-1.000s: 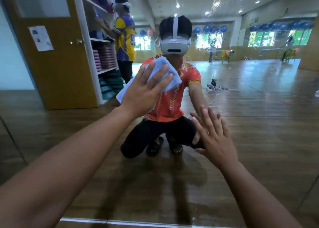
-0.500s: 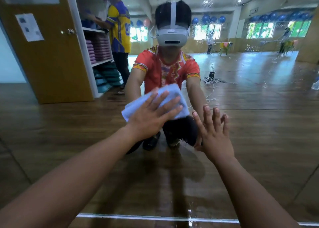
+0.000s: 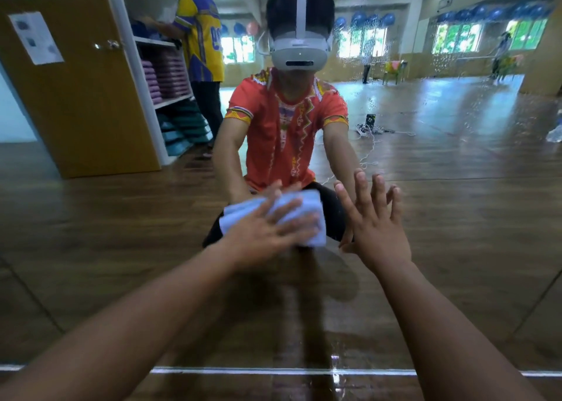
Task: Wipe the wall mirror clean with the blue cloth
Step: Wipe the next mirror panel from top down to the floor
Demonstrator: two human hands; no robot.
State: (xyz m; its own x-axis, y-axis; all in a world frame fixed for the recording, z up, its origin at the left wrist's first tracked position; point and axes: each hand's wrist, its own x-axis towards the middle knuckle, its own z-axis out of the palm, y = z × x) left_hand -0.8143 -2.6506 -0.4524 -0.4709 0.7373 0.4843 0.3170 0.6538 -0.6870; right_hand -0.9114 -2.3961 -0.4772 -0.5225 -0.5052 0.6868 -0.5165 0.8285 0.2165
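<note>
Lower than a second ago, our left hand [image 3: 267, 233], fingers flat, is pressing the blue cloth [image 3: 304, 210] against the wall mirror [image 3: 462, 236]. Our right hand [image 3: 377, 230] is bracing, spread, empty. Droplets [image 3: 362, 33] are showing above; we are judging much unwiped.

Blue cloth [image 3: 304, 203]: pale blue and soft, folded into a thick pad; the outline is blurred.
Cloth pose: laid flat against the glass, with folded layers shown at the left edge and the right corner hanging lowest.
Cloth place: pressed to the lower middle of the mirror under the flat left hand [image 3: 267, 233], well above the mirror's bottom edge.
Wall mirror [image 3: 456, 206]: large and upright, filling almost the whole view; its bottom edge is marked by a bright strip.
Mirror state: fine droplets are scattered over the upper right glass, and wet glints are seen near the bottom edge.
</note>
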